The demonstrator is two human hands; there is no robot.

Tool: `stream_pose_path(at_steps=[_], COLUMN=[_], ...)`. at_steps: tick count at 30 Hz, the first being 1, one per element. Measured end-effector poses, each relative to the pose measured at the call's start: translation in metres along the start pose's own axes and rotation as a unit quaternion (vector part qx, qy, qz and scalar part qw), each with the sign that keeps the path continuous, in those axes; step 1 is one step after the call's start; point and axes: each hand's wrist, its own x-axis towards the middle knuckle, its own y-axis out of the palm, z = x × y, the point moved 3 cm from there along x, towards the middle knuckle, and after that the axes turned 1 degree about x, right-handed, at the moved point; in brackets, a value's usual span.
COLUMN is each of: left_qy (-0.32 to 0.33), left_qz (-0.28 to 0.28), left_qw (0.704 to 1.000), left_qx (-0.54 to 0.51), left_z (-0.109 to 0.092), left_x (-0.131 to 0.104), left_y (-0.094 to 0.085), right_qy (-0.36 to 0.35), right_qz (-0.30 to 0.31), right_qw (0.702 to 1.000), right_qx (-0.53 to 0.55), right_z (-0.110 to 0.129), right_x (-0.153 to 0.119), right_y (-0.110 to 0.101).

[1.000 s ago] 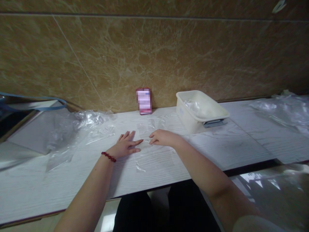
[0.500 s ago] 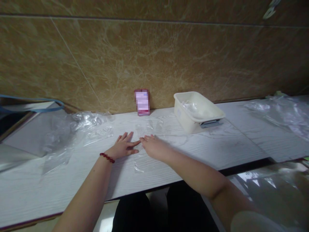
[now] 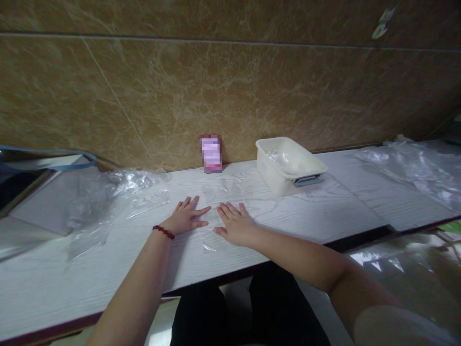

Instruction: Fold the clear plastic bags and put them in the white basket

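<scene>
A clear plastic bag (image 3: 209,244) lies flat on the white wood-grain table (image 3: 137,269), its outline faint against the surface. My left hand (image 3: 185,216), with a red bead bracelet at the wrist, rests palm down at the bag's left side, fingers spread. Flat on the bag's right part is my right hand (image 3: 236,225), its fingers stretched out and thumb apart. A small gap separates the two hands. Neither hand grips anything.
Against the tiled wall leans a phone (image 3: 212,154) with a blurred screen. A cream plastic bin (image 3: 273,175) holding clear plastic stands back right. Crumpled clear bags (image 3: 139,185) lie left beside a white box (image 3: 39,202); more plastic sheets (image 3: 410,163) are at far right.
My right hand has moved slightly right, away from my left fingers, and its fingers have spread flat. The left hand stays in place. The view has shifted a little.
</scene>
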Motion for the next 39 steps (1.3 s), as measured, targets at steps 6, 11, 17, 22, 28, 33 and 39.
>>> stream_pose_path(at_steps=[6,11,17,22,28,33,39], left_qy=[0.008,0.014,0.005,0.018,0.046,0.057,0.076], left_qz=[0.001,-0.002,0.006,0.004,-0.040,-0.104,-0.151], left_qw=[1.000,1.000,1.000,1.000,0.998,0.991,0.982], left_qx=[0.009,0.020,0.030,0.024,-0.023,-0.057,-0.079], left_z=[0.003,0.003,0.004,0.004,0.008,0.013,0.012], left_x=[0.002,0.002,0.002,0.001,-0.001,-0.001,0.000], left_y=[0.001,0.001,0.002,0.000,-0.005,-0.009,-0.013], right_qy=[0.037,0.082,0.106,0.105,0.115,0.213,0.254], right_qz=[-0.006,-0.026,-0.026,-0.026,-0.097,-0.167,-0.213], right_qw=[0.999,0.996,0.994,0.994,0.989,0.963,0.943], right_qx=[-0.010,-0.022,-0.030,-0.018,0.006,-0.015,-0.032], right_z=[-0.011,-0.015,-0.022,-0.020,-0.039,-0.091,-0.117], right_x=[-0.006,-0.007,-0.007,-0.010,-0.005,0.011,0.021], right_y=[0.001,0.001,0.002,0.001,-0.018,-0.040,-0.030])
